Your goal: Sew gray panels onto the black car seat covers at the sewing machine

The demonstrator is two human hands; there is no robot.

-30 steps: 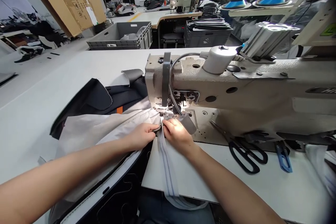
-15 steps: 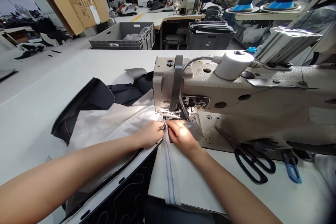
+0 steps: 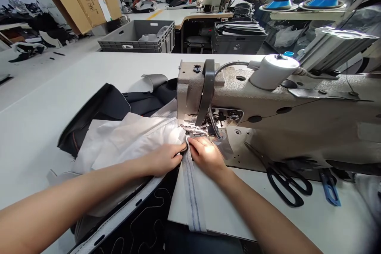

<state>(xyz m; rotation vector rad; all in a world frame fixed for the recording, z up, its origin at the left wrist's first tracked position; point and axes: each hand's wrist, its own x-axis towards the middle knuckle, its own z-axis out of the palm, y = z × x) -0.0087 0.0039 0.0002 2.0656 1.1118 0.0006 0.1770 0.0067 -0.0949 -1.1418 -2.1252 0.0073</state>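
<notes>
left hand (image 3: 163, 160) curled, pinching the white sheet (image 3: 133, 143) at its edge; right hand (image 3: 206, 154) pinching the blue-striped white strip (image 3: 193, 195) just before the presser foot (image 3: 193, 130), most of the strip not yet under it, lying along the counter (image 3: 229, 202).

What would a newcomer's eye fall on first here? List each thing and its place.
The beige industrial sewing machine fills the right of the white table. Just before its presser foot, the left hand and right hand press white fabric beside a striped strip. Large black-handled shears lie at lower right.
</notes>
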